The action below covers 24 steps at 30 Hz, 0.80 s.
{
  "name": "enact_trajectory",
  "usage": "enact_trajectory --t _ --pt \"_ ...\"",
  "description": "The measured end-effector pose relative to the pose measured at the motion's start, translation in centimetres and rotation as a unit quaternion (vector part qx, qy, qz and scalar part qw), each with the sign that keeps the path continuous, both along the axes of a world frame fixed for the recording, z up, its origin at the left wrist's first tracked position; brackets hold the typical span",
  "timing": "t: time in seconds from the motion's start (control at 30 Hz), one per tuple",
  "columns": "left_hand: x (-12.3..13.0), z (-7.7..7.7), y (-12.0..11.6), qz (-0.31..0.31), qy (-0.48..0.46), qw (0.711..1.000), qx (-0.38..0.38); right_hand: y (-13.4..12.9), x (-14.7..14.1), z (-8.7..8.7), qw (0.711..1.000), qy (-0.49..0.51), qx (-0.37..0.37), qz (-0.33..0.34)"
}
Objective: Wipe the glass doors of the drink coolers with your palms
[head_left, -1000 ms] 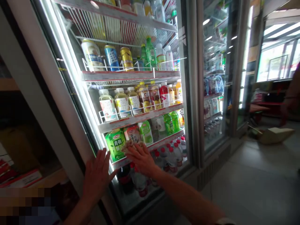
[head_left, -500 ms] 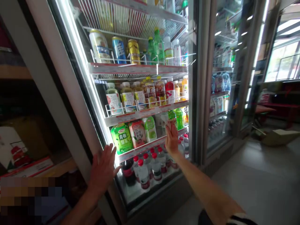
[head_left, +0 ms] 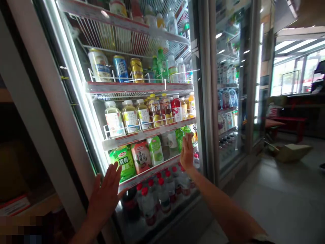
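Observation:
My left hand (head_left: 105,195) is open, fingers stretched and thumb apart, against the left edge of the glass fridge door (head_left: 157,217). Near its fingertips, behind the glass, stands a green drink carton (head_left: 123,162). My right hand (head_left: 187,154) is raised to the glass farther right, fingers together over what looks like a small pale cloth (head_left: 188,135), mostly hidden by the fingers. Green bottles (head_left: 179,137) show behind that hand. A red carton (head_left: 141,156) and a white-and-green carton (head_left: 155,150) stand between both hands on the same shelf.
Upper shelves hold cans (head_left: 137,70) and tea bottles (head_left: 113,118); red-capped bottles (head_left: 148,205) stand at the bottom. A second glass door (head_left: 230,135) adjoins on the right. An open cardboard box (head_left: 291,152) lies on the grey floor (head_left: 274,200).
The view has turned, so the shelves sit farther left and lower. My right hand has moved rightward across the glass relative to the shelves. My left hand stays near the door's left edge.

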<state>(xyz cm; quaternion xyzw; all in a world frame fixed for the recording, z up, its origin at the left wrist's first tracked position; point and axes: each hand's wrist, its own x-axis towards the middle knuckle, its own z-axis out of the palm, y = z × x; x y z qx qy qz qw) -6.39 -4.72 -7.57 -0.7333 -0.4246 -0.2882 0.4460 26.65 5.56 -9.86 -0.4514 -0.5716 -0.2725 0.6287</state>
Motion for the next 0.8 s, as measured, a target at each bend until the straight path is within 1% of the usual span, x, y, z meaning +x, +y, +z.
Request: enact_trajectory --t 0.1,0.13,0.17,0.2,0.27,0.33,0.37,0.4,0.43,0.5,0.57,0.63,0.67,0.7,0.73,0.8 --pt "-0.1 -0.1 0.1 0.003 0.001 1.000 -0.004 -0.8 -2.4 -1.3 0.989 -0.133 -0.015 0.057" --pt "-0.2 -0.1 0.2 0.004 0.003 1.000 -0.005 -0.8 -2.5 -1.8 0.984 -0.163 -0.017 0.070" --pt "-0.2 -0.1 0.2 0.007 0.005 1.000 -0.005 -0.5 -1.8 -2.2 0.982 -0.172 -0.019 0.076" --pt "-0.3 -0.1 0.3 0.009 0.007 1.000 -0.005 0.0 -0.6 -2.4 0.984 -0.159 -0.021 0.075" --pt "-0.4 -0.1 0.4 0.011 0.013 1.000 -0.004 1.6 3.4 -2.0 0.995 -0.081 -0.026 0.055" --pt "-0.6 -0.1 0.4 0.013 0.015 1.000 -0.004 3.4 7.5 -1.0 0.999 0.011 -0.028 0.024" --pt "-0.6 -0.2 0.3 0.014 0.013 1.000 -0.004 4.1 8.9 -0.4 0.999 0.046 -0.027 0.010" --pt "-0.6 -0.2 0.2 0.016 0.010 1.000 -0.006 4.6 9.6 0.2 0.997 0.071 -0.024 -0.002" --pt "-0.5 -0.2 0.1 0.019 0.007 1.000 -0.008 4.7 9.5 0.6 0.997 0.079 -0.021 -0.007" --pt "-0.1 0.1 -0.1 0.019 0.003 1.000 -0.009 3.9 7.4 0.7 0.999 0.045 -0.014 0.007" --pt "0.5 0.9 -0.2 0.016 -0.004 1.000 0.001 2.5 4.1 0.3 0.998 -0.038 -0.012 0.040" --pt "1.1 2.3 -0.2 0.022 -0.025 0.999 0.016 1.3 1.9 -0.1 0.989 -0.133 -0.019 0.068" --pt "1.3 3.1 -0.1 0.029 -0.037 0.999 0.023 1.0 1.6 0.1 0.984 -0.161 -0.023 0.070" --pt "1.4 3.9 0.0 0.037 -0.045 0.998 0.027 1.0 1.9 0.5 0.984 -0.166 -0.024 0.063" --pt "1.5 4.6 0.2 0.045 -0.051 0.997 0.030 1.3 2.6 1.3 0.988 -0.147 -0.020 0.047" --pt "1.3 5.7 0.5 0.054 -0.052 0.997 0.030 2.2 4.5 3.6 0.998 -0.060 0.004 0.006"
